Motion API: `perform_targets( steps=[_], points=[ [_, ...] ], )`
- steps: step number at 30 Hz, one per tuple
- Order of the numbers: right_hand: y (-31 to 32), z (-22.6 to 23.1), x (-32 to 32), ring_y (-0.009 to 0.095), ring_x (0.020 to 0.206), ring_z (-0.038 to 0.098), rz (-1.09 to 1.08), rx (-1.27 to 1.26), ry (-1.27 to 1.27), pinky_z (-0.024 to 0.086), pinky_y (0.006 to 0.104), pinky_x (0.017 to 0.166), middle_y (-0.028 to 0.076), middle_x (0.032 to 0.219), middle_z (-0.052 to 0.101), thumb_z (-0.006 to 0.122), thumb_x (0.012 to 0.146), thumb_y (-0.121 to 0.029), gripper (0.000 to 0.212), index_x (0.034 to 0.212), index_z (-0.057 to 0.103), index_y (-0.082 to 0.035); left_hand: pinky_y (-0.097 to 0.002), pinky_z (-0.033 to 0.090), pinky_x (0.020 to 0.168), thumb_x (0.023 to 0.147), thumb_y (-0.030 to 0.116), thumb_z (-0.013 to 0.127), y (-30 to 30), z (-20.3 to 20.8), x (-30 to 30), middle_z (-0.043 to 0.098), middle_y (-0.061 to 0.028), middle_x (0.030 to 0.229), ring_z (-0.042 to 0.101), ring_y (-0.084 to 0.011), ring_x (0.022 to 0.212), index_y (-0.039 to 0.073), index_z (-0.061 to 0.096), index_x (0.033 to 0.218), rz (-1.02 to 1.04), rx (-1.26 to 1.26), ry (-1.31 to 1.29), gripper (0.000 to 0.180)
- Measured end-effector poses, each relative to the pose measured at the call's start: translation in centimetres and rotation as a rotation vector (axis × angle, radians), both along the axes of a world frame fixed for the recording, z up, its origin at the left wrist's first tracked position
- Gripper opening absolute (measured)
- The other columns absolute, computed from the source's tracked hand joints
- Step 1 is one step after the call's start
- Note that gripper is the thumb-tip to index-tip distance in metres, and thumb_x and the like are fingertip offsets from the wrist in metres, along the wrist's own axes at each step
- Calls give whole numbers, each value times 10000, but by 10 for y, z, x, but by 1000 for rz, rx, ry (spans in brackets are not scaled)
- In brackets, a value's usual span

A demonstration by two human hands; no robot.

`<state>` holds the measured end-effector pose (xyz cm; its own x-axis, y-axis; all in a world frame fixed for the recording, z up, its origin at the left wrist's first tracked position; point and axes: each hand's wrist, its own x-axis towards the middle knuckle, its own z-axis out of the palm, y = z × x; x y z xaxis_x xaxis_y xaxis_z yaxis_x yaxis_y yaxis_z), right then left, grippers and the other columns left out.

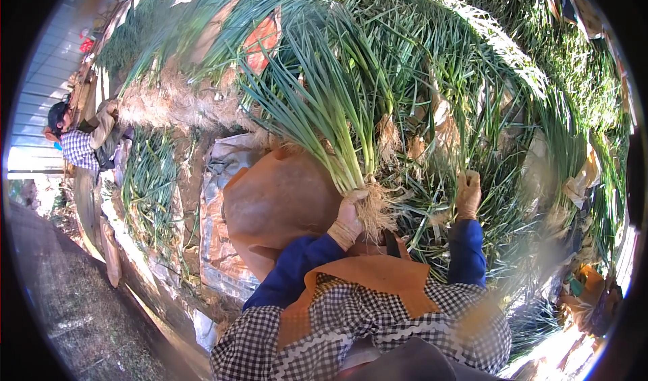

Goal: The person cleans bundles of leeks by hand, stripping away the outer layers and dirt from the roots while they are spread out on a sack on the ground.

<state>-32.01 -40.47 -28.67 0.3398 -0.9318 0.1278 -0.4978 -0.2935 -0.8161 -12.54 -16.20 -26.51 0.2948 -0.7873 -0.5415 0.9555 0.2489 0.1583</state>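
Clasping a bunch of green onions (343,128) near its base, the left hand (348,218) sits at the right edge of the brown apron (280,202); bare apron spreads leftward. The right hand (468,195) curls over the onion pile (503,155), its hold unclear.

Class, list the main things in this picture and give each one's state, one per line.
Left hand: closed around the bunch near its roots
Green onion bunch: held, roots on, leaves fanned out
Right hand: fingers curled; whether it holds anything is unclear
Brown sheet: spread out, wrinkled
Loose green onions: heaped, tangled
Co-worker: leaning, arms reaching forward
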Motion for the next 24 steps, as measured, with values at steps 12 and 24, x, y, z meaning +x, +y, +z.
perform_targets(
  steps=[12,24],
  points=[
    [45,26,218,324,924,579,538,-71,283,449,392,796,165,968,613,555,790,-477,451,1052,576,-110,-361,517,748,731,21,486,-6,0,-3,598,-140,902,601,-249,795,-49,544,1019,50,132,-117,302],
    [81,39,161,175,682,594,553,347,104,476,297,652,102,774,639,574,827,-278,260,915,624,-38,-370,510,690,777,92,515,-5,-15,-3,596,-117,837,577,-229,729,-4,551,922,21,221,-86,178]
  ],
)
